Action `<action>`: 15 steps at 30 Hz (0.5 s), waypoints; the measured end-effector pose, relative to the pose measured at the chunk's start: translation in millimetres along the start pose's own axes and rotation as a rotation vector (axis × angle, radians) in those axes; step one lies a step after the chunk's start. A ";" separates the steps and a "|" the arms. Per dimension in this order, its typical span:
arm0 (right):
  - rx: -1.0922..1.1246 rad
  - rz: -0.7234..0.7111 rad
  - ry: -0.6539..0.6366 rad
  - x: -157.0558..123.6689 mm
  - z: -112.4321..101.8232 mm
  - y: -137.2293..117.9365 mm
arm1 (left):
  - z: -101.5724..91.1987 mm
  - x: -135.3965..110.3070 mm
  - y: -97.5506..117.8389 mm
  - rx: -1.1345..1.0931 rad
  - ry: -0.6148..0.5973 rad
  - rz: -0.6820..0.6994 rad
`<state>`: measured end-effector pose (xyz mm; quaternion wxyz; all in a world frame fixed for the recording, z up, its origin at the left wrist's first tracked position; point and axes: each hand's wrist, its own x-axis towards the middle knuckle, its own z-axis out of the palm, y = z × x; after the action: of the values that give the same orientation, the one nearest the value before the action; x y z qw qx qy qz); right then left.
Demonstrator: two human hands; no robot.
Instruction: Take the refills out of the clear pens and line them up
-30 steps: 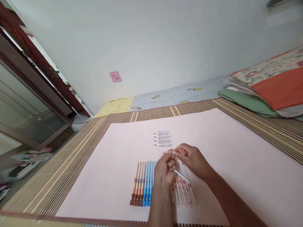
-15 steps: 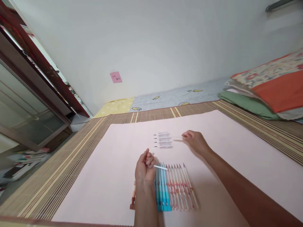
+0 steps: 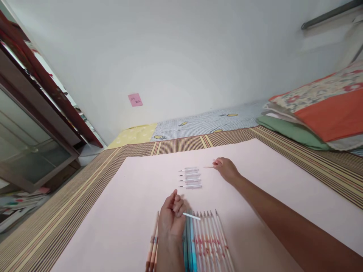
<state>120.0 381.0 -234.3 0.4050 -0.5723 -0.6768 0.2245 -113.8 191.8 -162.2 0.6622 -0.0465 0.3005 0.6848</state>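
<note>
My left hand (image 3: pixel 171 217) is closed on a thin white refill (image 3: pixel 191 216) that sticks out to the right, above a row of pens (image 3: pixel 208 238) lying side by side. My right hand (image 3: pixel 226 168) reaches farther out and pinches a small pink pen piece (image 3: pixel 210 166), just right of a short stack of several clear pen tips (image 3: pixel 190 177). Blue pens (image 3: pixel 189 241) sit next to the white patterned ones, and orange pens (image 3: pixel 152 247) show left of my wrist. Everything lies on a pale pink sheet (image 3: pixel 269 196).
The pink sheet lies on a striped woven mat (image 3: pixel 59 211). Folded bedding and a pillow (image 3: pixel 320 109) are at the right. A glass-fronted cabinet (image 3: pixel 31 124) stands at the left with books on the floor. A pink sticky note (image 3: pixel 135 99) is on the wall.
My hands were together over the pens and have separated. The right hand carried the pink piece out beside the clear tips. The left hand stayed near the pens with the refill.
</note>
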 end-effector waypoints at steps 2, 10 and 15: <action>-0.039 -0.013 -0.012 0.6 0.2 1.7 | 0.6 0.1 -2.8 -0.015 0.004 -0.021; -0.170 -0.085 -0.047 2.7 -3.2 9.4 | 5.4 -2.6 -7.6 -0.012 0.044 -0.028; -0.206 -0.093 -0.052 3.5 -2.4 13.0 | 6.4 -2.3 -11.2 0.002 0.042 -0.033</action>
<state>129.5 387.1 -241.9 0.3364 -0.5728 -0.7323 0.1496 -100.9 192.2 -159.8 0.6672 -0.0652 0.3140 0.6723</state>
